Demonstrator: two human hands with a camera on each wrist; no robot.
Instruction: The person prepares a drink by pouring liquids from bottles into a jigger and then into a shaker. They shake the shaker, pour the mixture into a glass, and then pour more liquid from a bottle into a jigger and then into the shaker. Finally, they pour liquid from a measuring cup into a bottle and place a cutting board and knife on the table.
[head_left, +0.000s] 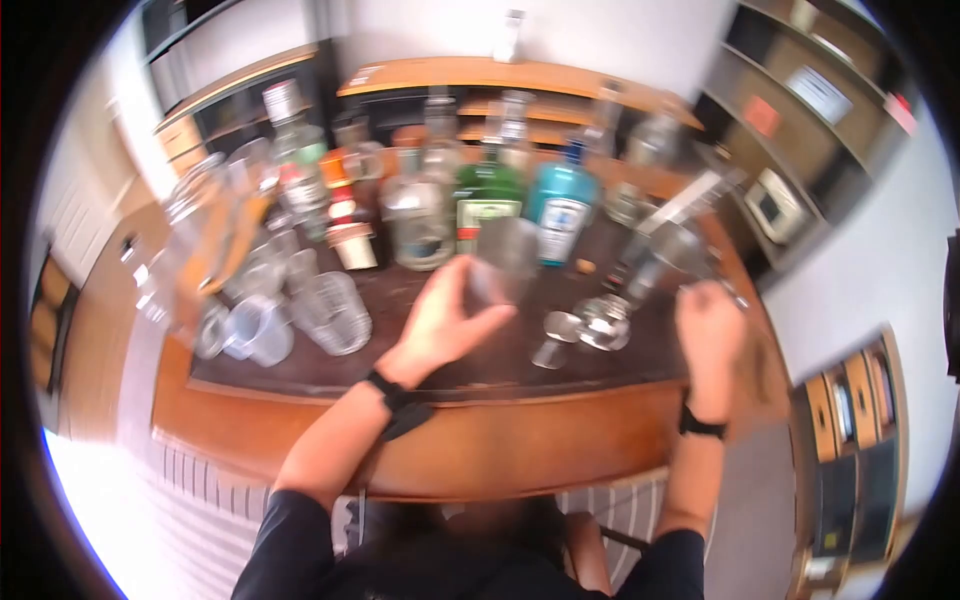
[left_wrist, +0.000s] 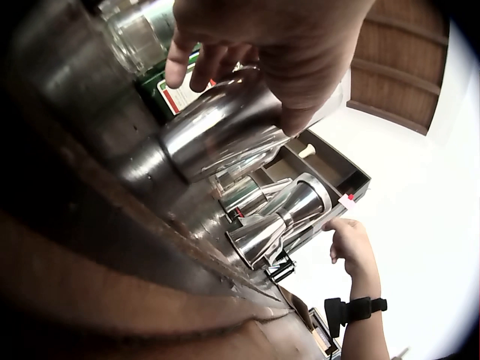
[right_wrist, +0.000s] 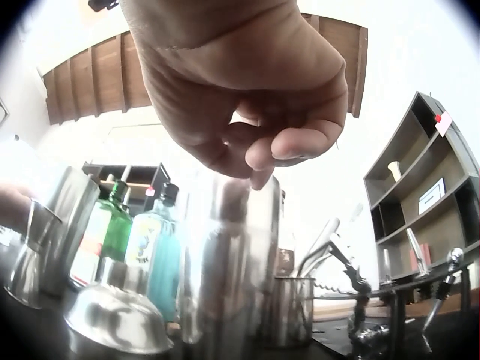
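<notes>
A slip could come first: the smooth shaker tin point(left_wrist: 217, 124) may be lost if gripped too lightly, and the jigger point(head_left: 560, 325) to its right tipped by a low swing across the desk point(head_left: 500, 430). In front of the green bottle point(head_left: 490, 185), the tin is held by the left hand point(head_left: 445, 320), part-open around it. The right hand point(head_left: 712, 335) is loosely curled, nothing seen gripped; contact with the tall tin point(right_wrist: 225, 262) cannot be told.

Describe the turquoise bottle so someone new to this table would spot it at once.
On the wooden table, look beyond the left hand to the upright bottles. The turquoise bottle, with a pale label, stands just right of the green bottle. Its blue-green body sets it apart from that one and the clear bottle farther left.
</notes>
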